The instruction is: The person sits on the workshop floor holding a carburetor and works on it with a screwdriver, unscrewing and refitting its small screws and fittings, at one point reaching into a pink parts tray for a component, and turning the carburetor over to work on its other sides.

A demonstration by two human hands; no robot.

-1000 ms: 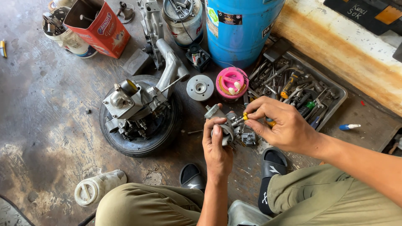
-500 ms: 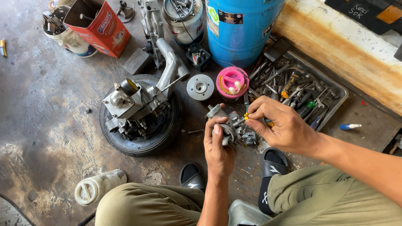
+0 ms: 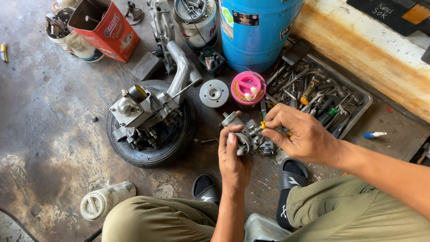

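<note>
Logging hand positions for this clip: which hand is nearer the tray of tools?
Right. The right hand sits just beside the near-left edge of the tool tray, pinching a small spring on the carburetor. The left hand grips the carburetor farther left, away from the tray.

Bright, even daylight, soft short shadows, sharp focus throughout, mild wide-angle stretching at edges.

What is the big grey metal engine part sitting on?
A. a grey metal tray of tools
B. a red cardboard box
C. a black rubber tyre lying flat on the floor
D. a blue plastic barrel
C. The big grey metal engine part rests on top of the black rubber tyre, which lies flat on the stained concrete floor, left of the person's hands.
</note>
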